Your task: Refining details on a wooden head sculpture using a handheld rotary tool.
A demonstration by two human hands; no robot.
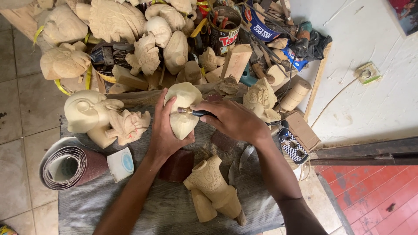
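My left hand [163, 130] grips a pale, egg-shaped wooden carving [185, 109] from its left side, holding it above a grey wooden board [148, 204]. My right hand [230, 119] holds a slim rotary carving tool [196, 112] with a dark handle, its metal tip touching the carving's front. A carved wooden torso piece [211, 187] lies on the board just below my hands.
A roll of brown sandpaper [72, 165] and a small white tape roll [121, 164] lie at the left. Two carved wooden heads [104, 117] stand left of my hand. A heap of carvings, wood blocks, tins [224, 30] and tools fills the top. White wall at right.
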